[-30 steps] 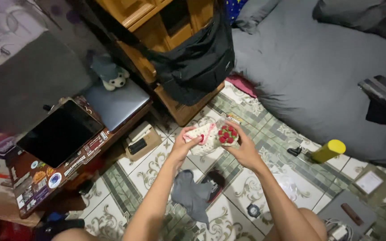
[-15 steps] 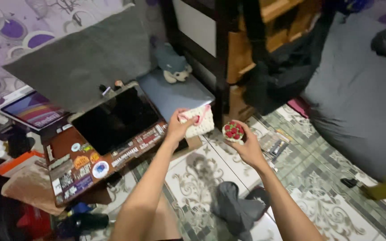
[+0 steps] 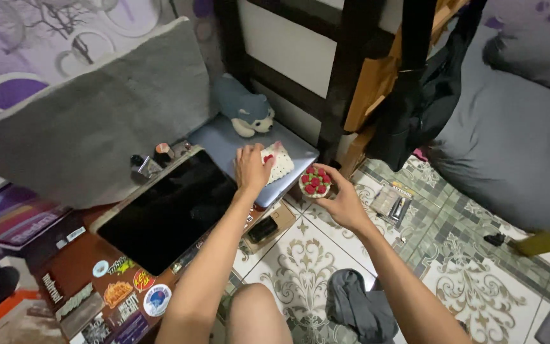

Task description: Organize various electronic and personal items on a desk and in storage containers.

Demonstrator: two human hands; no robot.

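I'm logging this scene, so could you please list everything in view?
Crocheted pouch: one, cream with pink trim, on the closed laptop.
Crocheted round: one, cream with red berries, in the right hand.
Closed laptop: one, blue-grey, on the low table.
Plush dog: one, grey-blue, on the laptop.
Tablet: one, black screen, on the table.
Cushion: one, grey, against the wall.
Cloth: one, grey, on the tiled floor.
Left hand: on the pouch.
Right hand: holding the round.

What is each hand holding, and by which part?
The right hand grips the round crocheted piece with red berries by its rim. The left hand presses the cream crocheted pouch at its left end.
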